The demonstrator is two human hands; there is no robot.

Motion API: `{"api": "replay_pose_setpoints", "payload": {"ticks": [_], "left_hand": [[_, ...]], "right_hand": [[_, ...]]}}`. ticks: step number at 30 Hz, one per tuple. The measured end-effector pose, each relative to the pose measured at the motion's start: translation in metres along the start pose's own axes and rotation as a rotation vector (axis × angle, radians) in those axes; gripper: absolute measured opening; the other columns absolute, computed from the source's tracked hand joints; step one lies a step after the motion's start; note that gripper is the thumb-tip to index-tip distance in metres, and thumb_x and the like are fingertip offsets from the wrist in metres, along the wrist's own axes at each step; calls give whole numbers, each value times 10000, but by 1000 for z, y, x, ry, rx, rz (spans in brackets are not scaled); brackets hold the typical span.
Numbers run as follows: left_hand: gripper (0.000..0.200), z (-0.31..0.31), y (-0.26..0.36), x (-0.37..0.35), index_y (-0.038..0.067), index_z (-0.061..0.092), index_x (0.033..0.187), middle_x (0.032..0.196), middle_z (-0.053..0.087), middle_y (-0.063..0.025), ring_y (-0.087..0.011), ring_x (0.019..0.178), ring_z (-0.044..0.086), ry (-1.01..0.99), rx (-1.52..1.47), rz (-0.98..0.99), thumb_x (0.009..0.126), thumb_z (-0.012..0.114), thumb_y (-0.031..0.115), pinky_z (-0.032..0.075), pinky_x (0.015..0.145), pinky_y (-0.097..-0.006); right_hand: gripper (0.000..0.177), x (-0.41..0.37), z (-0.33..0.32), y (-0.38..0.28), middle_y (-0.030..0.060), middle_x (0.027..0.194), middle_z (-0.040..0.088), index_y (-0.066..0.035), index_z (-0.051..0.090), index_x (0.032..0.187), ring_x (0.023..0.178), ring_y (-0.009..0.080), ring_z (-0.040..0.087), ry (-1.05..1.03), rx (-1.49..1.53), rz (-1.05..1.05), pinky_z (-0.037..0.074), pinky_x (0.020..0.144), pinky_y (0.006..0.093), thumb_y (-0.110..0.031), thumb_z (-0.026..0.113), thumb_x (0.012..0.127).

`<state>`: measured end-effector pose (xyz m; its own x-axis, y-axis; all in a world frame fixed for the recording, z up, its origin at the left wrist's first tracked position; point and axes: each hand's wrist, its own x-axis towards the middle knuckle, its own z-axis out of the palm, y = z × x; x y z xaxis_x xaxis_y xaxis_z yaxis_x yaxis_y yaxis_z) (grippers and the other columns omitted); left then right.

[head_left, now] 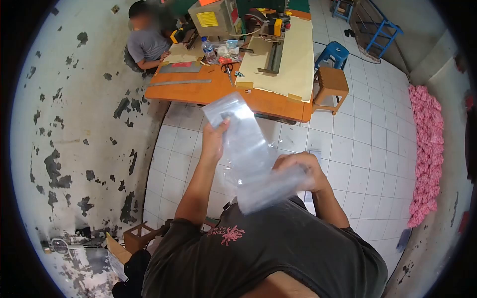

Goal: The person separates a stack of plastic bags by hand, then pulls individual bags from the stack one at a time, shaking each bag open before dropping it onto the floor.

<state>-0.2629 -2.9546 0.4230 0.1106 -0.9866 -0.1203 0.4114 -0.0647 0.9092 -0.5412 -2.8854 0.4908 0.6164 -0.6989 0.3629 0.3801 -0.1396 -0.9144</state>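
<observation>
My left hand (213,140) grips a clear plastic bag (244,135) near its upper end, thumb lying over the front. The bag hangs down and to the right, glossy with reflections. My right hand (303,166) is closed around the end of another clear plastic bag (272,189), smeared by motion. This second bag stretches left across the front of my body and overlaps the lower part of the first one in this view.
Ahead stands an orange table (198,93) with scissors (227,73), a water bottle (208,49), a metal ruler (180,83) and a machine (214,19). A person (146,43) sits at its left. A brown stool (332,82) and blue stool (334,53) stand right. Pink bundles (426,154) line the right wall.
</observation>
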Motion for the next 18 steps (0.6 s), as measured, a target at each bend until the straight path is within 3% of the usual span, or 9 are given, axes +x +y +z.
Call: {"api": "replay_pose_setpoints", "payload": {"ticks": [3, 6, 8, 11, 12, 13, 15, 16, 18], "left_hand": [[230, -11, 11, 15, -19, 603, 1134, 1074, 651, -57, -137, 959, 612, 34, 110, 129, 923, 621, 71, 479, 874, -293], [258, -7, 31, 26, -25, 605, 1136, 1071, 649, -49, -115, 949, 593, 85, 239, 324, 928, 641, 123, 467, 856, -272], [275, 0, 48, 31, -28, 602, 1143, 1071, 648, -49, -114, 946, 591, 107, 253, 364, 926, 648, 135, 466, 855, -272], [314, 21, 77, 22, -33, 600, 1152, 1062, 652, -48, -115, 940, 588, 117, 227, 438, 922, 667, 169, 465, 858, -267], [284, 32, 84, 13, -33, 622, 1115, 1056, 663, -59, -114, 942, 595, 68, 289, 481, 918, 669, 166, 471, 848, -269], [258, 39, 88, 4, -33, 644, 1079, 1050, 674, -70, -112, 945, 601, 17, 350, 524, 914, 671, 163, 477, 839, -271], [217, 41, 93, -16, -20, 665, 1039, 1047, 684, -80, -118, 944, 615, -82, 483, 511, 889, 683, 134, 486, 827, -278], [177, 41, 93, -27, -8, 686, 1000, 1043, 694, -90, -123, 943, 629, -182, 622, 490, 864, 695, 105, 494, 815, -286], [163, 37, 91, -47, 3, 697, 978, 1037, 700, -98, -138, 942, 641, -273, 608, 529, 825, 702, 61, 500, 807, -297]], "right_hand": [[411, 1, -2, 1, 111, 1061, 678, -12, 676, 1024, 982, 240, 634, 68, 50, 18, 470, 890, 342, -17, 819, 639], [325, 4, 5, 3, 105, 954, 696, -35, 672, 939, 997, 267, 628, 181, 93, -25, 382, 1028, 425, -45, 828, 654], [232, 3, -5, 20, 80, 822, 695, -71, 643, 890, 1021, 280, 619, 136, 17, -247, 236, 1121, 512, -83, 802, 720], [148, 8, -12, 30, 44, 697, 672, -93, 612, 852, 1042, 273, 613, 208, 75, -180, 142, 1146, 551, -106, 747, 794], [149, 9, -22, 47, 84, 887, 694, -89, 589, 921, 1130, 263, 571, 193, 110, -160, 194, 1142, 508, -159, 701, 854], [149, 10, -27, 65, 84, 887, 694, -89, 589, 921, 1130, 263, 571, 188, 106, -160, 194, 1142, 508, -159, 701, 854], [237, 22, -27, 85, 121, 1133, 639, -90, 549, 1006, 1206, 250, 525, 563, 275, -101, 241, 1134, 462, -284, 646, 908], [351, 25, -36, 98, 123, 1293, 538, -77, 510, 1179, 1270, 217, 462, 569, 261, -73, 289, 1110, 396, -326, 583, 942], [442, 29, -42, 117, 113, 1339, 508, -62, 487, 1246, 1288, 209, 440, 633, 370, -18, 258, 1121, 379, -406, 508, 969]]}}
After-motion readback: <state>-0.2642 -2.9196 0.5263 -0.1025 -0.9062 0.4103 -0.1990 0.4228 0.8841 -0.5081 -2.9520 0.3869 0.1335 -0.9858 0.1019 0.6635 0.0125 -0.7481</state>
